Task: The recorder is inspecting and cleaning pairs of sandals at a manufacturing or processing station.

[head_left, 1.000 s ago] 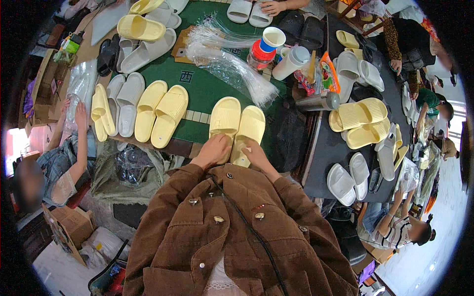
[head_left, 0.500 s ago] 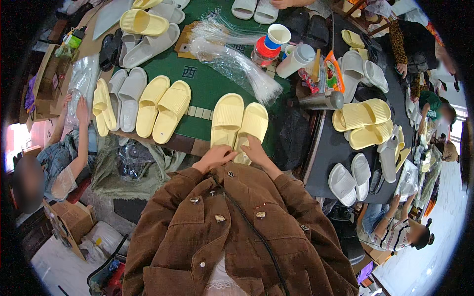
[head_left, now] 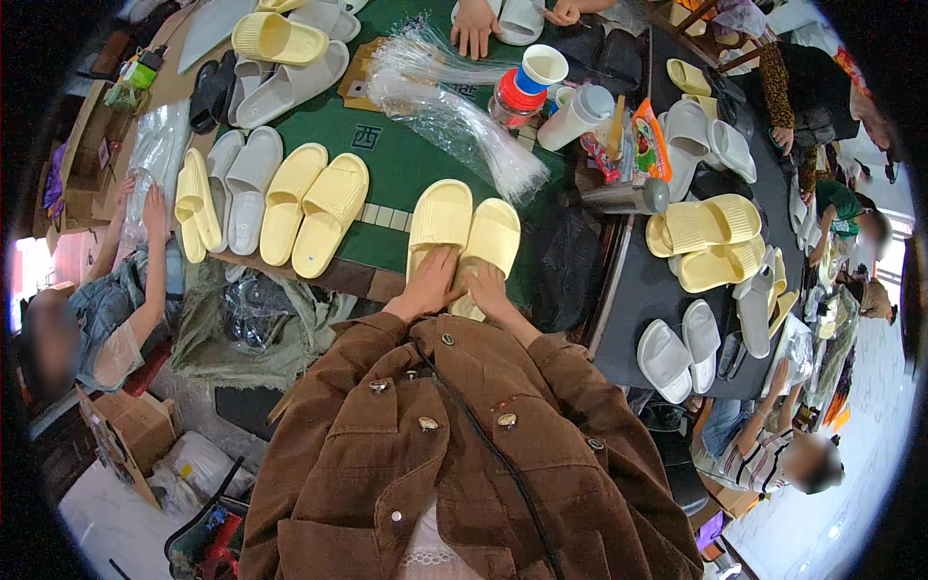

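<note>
Two pale yellow slide slippers lie side by side at the green table's near edge, toes away from me. My left hand (head_left: 431, 282) rests on the footbed of the left slide (head_left: 440, 215), fingers stretched toward its strap. On the footbed of the right slide (head_left: 495, 230) lies my right hand (head_left: 487, 289), fingers extended and thumb toward the left hand. The heel ends are partly hidden by my hands and brown jacket. To the left stands another yellow pair (head_left: 331, 215), beside a grey pair (head_left: 253, 189) and a yellow pair (head_left: 196, 207) turned on edge.
A bundle of clear plastic strands (head_left: 454, 116) lies behind the slides. A paper cup (head_left: 541, 70) on a red-lidded jar, a white bottle (head_left: 577, 116) and a steel flask (head_left: 628, 196) stand to its right. More slides cover the dark table (head_left: 619, 338). Co-workers' hands (head_left: 475, 29) reach in from the far side.
My hands have slid forward from the heel ends onto the footbeds, and their fingers have straightened. A co-worker's hand has come over the grey slippers at the far edge.
</note>
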Demonstrator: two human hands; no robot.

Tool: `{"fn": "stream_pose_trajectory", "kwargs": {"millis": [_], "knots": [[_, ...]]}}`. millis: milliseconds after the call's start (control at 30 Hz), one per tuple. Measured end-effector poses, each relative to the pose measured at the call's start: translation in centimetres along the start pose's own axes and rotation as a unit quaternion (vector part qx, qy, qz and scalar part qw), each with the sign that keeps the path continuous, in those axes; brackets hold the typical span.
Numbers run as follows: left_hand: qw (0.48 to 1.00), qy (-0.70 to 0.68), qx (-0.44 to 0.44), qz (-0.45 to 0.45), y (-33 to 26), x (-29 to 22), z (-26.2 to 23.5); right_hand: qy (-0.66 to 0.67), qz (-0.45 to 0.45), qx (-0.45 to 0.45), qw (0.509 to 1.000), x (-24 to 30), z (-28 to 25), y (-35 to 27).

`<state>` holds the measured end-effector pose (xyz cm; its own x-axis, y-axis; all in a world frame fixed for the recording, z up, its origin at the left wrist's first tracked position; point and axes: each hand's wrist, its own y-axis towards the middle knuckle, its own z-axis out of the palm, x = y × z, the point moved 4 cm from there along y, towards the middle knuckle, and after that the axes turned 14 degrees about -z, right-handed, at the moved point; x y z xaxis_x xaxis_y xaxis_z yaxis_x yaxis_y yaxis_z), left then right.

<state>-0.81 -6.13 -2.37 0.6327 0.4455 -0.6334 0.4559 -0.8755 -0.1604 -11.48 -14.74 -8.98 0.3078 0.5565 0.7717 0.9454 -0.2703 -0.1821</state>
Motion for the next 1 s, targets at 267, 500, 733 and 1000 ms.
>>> {"fn": "stream_pose_trajectory", "kwargs": {"millis": [267,500,733,1000], "knots": [[0.997,-0.062,-0.025,-0.048,-0.2,-0.3,-0.5,0.091,0.077,0.005,0.993,1.4,-1.0,0.6],[0.965,-0.161,0.091,-0.185,-2.3,0.4,-2.0,0.089,0.075,0.015,0.993,1.8,-1.7,0.3],[0.972,-0.131,0.111,-0.164,-2.2,0.5,-1.3,0.082,0.054,0.005,0.995,2.0,-1.7,0.3],[0.966,-0.125,0.165,-0.155,-0.8,0.2,0.4,0.085,0.057,-0.003,0.995,2.8,-2.1,0.5]]}}
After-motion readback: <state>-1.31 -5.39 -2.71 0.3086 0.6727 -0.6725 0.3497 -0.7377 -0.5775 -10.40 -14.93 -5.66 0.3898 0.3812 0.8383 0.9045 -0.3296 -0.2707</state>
